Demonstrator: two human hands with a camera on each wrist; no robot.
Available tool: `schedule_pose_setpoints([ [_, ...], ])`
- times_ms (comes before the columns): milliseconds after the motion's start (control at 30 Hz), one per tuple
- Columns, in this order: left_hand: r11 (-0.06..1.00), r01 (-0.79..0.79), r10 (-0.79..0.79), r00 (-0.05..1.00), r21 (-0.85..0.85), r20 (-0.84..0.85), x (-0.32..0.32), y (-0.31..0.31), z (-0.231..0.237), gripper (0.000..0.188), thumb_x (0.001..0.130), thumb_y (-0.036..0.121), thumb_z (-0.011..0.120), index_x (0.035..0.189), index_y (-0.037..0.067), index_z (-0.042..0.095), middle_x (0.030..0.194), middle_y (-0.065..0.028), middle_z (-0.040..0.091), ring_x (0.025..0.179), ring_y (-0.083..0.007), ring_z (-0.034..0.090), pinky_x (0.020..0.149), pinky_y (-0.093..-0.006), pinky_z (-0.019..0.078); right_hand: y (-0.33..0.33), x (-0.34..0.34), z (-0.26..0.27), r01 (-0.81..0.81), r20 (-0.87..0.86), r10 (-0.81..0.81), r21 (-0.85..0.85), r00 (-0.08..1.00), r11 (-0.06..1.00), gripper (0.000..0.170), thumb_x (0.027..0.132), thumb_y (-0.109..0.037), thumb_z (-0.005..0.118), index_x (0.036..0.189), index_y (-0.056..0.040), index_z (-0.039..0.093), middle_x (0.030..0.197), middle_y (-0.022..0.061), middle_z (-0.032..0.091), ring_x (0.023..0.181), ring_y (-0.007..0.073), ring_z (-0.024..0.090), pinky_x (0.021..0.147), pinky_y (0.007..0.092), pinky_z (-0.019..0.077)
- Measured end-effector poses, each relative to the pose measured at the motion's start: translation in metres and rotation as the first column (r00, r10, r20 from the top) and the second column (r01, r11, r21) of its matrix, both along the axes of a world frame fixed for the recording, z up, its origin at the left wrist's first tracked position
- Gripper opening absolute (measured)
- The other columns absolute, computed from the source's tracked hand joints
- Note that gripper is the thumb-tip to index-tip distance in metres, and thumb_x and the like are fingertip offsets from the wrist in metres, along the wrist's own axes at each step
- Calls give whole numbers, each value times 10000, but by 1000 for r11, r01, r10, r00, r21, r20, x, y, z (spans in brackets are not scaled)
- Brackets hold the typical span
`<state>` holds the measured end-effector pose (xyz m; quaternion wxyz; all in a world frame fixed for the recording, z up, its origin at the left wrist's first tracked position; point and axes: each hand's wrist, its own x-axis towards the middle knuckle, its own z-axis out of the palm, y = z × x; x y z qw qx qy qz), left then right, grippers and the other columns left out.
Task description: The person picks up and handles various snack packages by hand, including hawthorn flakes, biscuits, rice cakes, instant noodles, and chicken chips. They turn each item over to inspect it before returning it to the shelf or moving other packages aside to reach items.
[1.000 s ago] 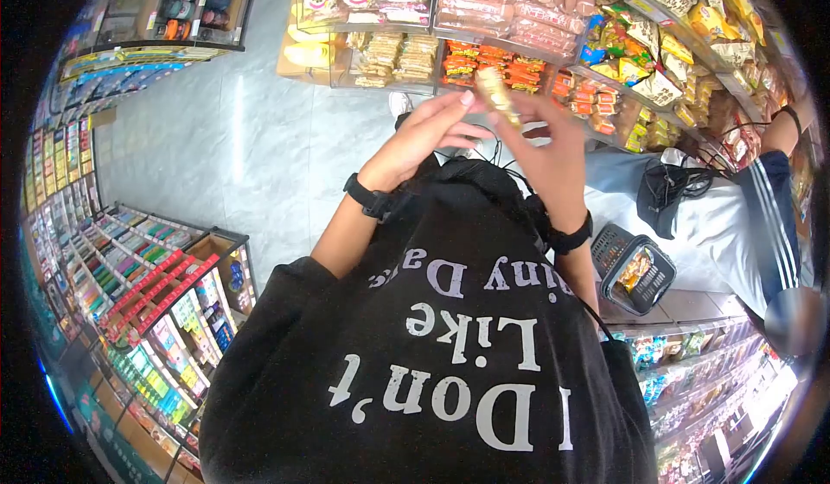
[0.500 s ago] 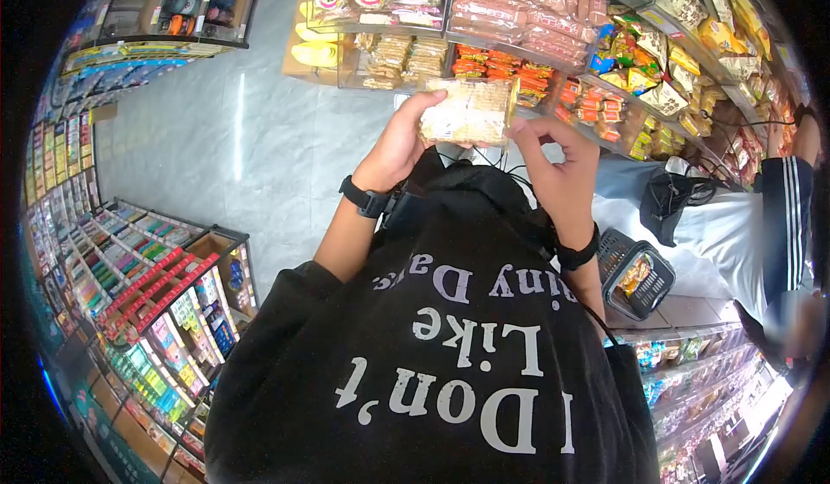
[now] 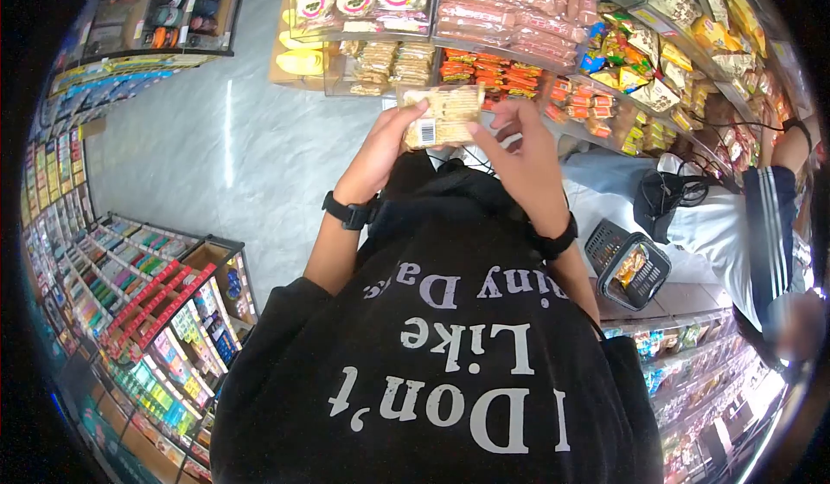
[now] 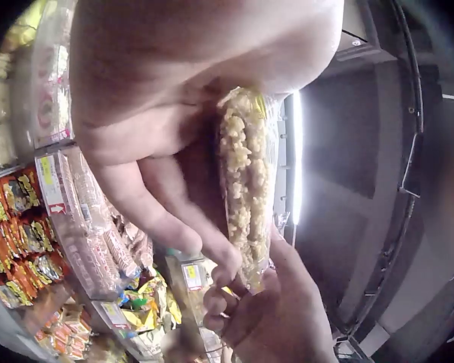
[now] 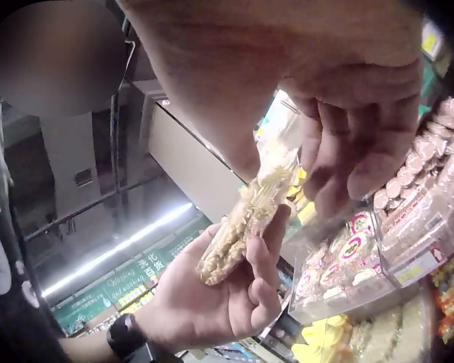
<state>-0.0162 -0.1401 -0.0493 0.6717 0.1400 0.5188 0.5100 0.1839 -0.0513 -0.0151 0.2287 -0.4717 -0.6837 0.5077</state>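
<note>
A clear packet of pale puffed-grain bars [image 3: 451,114] is held up in front of the chest, its barcode side facing the head camera. My left hand [image 3: 385,148] grips one end, thumb on top and fingers underneath. At the other end my right hand [image 3: 529,160] pinches the wrapper, the thumb lying along its edge and the fingers curled. Edge-on in the left wrist view, the packet [image 4: 246,181] shows lumpy grains through the film. From the right wrist, the crinkled wrapper end [image 5: 280,155] appears between thumb and fingers.
Snack bins ahead hold orange packs [image 3: 488,73], pink-brown sausage-like packs [image 3: 519,8] and round packages [image 3: 354,0]. A dark shopping basket [image 3: 627,263] with a yellow packet inside stands at right, near another person in white trousers [image 3: 713,233]. Shelves [image 3: 164,285] line the left.
The packet has turned from edge-on to flat, then to its barcode side. My left hand has come to grip its left end, with the right hand at the right end.
</note>
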Motion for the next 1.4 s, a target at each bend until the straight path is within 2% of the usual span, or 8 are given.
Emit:
schedule_pose_setpoints([
  [267,978,207,-173,894,39,-414,17,-9,-44,479,947,211,707,1348,-4,560,1226,-123,660,1125,-195,632,995,-332,469,3,-36,-74,-203,-190,143,-348,971,915,568,908,-488,730,1144,24,664,999,143,691,906,211,660,821,339,523],
  [400,910,411,-246,646,58,-722,10,-11,-61,638,867,228,776,1392,-11,505,1321,-203,589,1227,-293,589,1051,-368,451,20,-47,-71,-340,36,387,-407,921,848,647,902,-498,740,1175,74,611,992,126,687,867,172,647,748,322,523],
  [567,928,368,-348,799,-60,-489,-22,-16,-79,779,857,333,809,1468,-9,467,1327,-203,615,1154,-308,643,978,-400,520,30,-54,-114,-391,127,443,-300,887,870,492,878,-424,714,1101,-2,595,981,262,685,927,430,672,768,476,516],
  [667,910,396,-397,755,-119,-521,-49,-11,-88,757,865,347,800,1454,-12,488,1280,-201,645,1149,-303,646,980,-392,519,41,-69,-134,-454,170,505,-264,846,851,443,878,-407,719,1071,-22,615,981,228,689,919,410,674,767,479,509],
  [700,923,371,-370,790,-98,-488,-55,-10,-91,708,880,356,782,1423,-17,521,1282,-208,646,1135,-308,651,970,-387,524,49,-78,-130,-474,204,549,-323,810,819,356,854,-242,737,1119,-17,657,953,183,703,888,292,698,765,394,528],
  [967,899,291,-422,771,-327,-477,-105,-11,-109,456,977,281,695,1316,-5,587,1259,-131,668,1099,-204,650,936,-324,518,57,-126,-261,-382,143,365,113,920,917,309,773,-86,676,1073,-30,726,1000,220,697,1001,398,653,896,475,513],
  [1100,907,269,-393,815,-323,-425,-127,-17,-110,411,995,255,673,1306,0,590,1241,-119,675,1106,-182,638,959,-311,501,54,-168,-268,-477,582,359,58,729,877,259,772,-70,641,1010,-75,744,961,186,702,972,392,666,855,484,542],
  [1400,896,312,-434,769,-317,-469,-202,-11,-115,448,998,276,669,1317,-24,573,1225,-142,678,1055,-202,673,909,-309,524,28,-174,-351,-424,515,324,87,794,901,241,807,-40,567,1017,-73,679,1060,148,686,1057,377,645,880,487,536],
])
